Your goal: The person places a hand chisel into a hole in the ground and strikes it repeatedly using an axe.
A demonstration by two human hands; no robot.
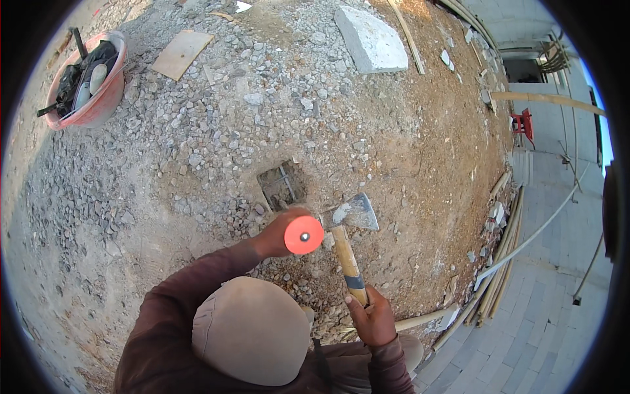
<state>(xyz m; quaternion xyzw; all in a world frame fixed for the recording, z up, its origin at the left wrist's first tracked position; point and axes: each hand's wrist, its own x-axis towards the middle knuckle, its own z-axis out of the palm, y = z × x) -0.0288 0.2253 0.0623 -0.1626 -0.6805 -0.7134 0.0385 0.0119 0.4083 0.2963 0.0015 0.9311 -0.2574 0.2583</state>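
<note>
My left hand (pixel 275 231) is closed round a chisel (pixel 296 244), seen end-on, with a round orange-red hand guard and a small metal striking end in its middle. The chisel's shaft is hidden below the guard. In my right hand (pixel 375 318) is a hatchet (pixel 348 262) with a pale wooden handle and a dark band above my grip. Its worn grey blade points right, and its blunt back end is close beside the guard; whether they touch I cannot tell. Just beyond my left hand, a squarish hole (pixel 281 187) in the ground has a thin grey bar across it.
A pink bucket (pixel 98 108) with tools and dark items stands far left. A flat board (pixel 182 54) and a concrete slab (pixel 371 41) lie on gravel ahead. Bamboo poles (pixel 502 262) lie along the block wall (pixel 525 328) at right, near a red stool (pixel 523 126).
</note>
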